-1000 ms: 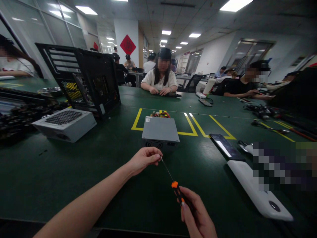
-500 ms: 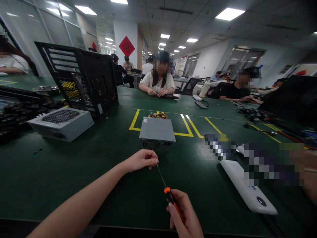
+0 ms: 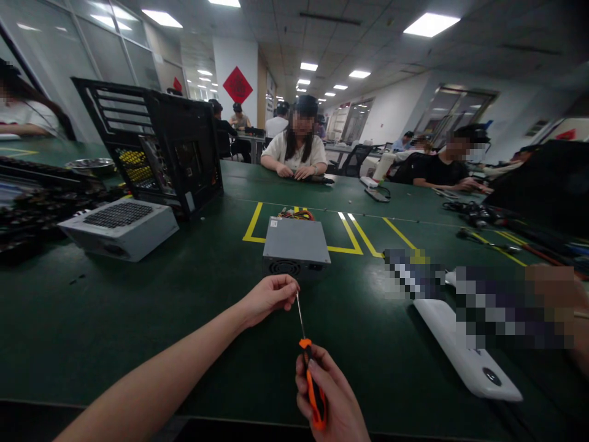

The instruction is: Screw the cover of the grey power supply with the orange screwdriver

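My right hand (image 3: 329,390) is wrapped round the orange and black handle of a screwdriver (image 3: 313,393). Its thin metal shaft points away from me, up to the pinched fingertips of my left hand (image 3: 271,301). Whether those fingers hold the screwdriver's tip or something small is hidden. Just beyond my left hand, a grey computer power supply (image 3: 297,240) lies on the green table (image 3: 221,374), its fan grille and socket facing me and coloured cables behind it.
To the left lie a second power supply (image 3: 122,227) and a black computer case (image 3: 184,153). A white power bank-like device (image 3: 464,350) rests on the right, near a partly blurred hand. A person (image 3: 297,147) sits across the table. Cables (image 3: 473,215) lie at the far right.
My right hand has shifted up and left, and the screwdriver stands more upright in view, with more of its handle showing. My left fingers stay pinched at its tip.
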